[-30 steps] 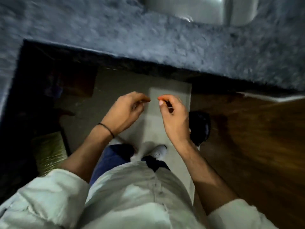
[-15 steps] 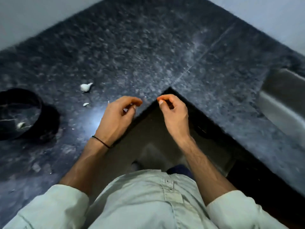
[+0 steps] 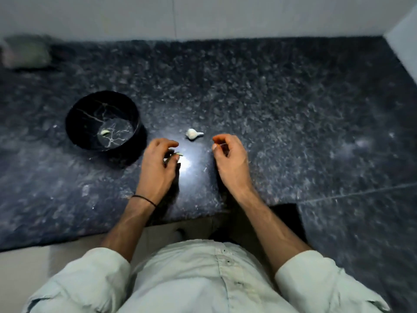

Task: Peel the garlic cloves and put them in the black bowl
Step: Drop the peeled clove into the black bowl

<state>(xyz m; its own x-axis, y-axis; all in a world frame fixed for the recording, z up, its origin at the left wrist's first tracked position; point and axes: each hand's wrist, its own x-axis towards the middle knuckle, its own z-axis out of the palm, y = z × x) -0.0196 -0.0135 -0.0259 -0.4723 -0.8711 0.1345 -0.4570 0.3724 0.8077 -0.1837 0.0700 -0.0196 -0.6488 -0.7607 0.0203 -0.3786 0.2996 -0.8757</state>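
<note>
Granite countertop (image 3: 293,120) is being worked over: a small garlic piece (image 3: 179,154) is being pinched by the left hand (image 3: 158,168) beside the black bowl (image 3: 88,111), one peeled clove (image 3: 105,132) lying inside. An unpeeled clove (image 3: 191,133) is lying just beyond the hands. The right hand (image 3: 230,161) is being held curled; whether it grips anything cannot be told.

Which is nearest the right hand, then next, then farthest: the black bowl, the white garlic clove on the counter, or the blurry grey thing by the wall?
From the right hand:
1. white garlic clove, just ahead and to the left.
2. black bowl, farther left.
3. blurry grey thing, far back-left by the wall.
</note>
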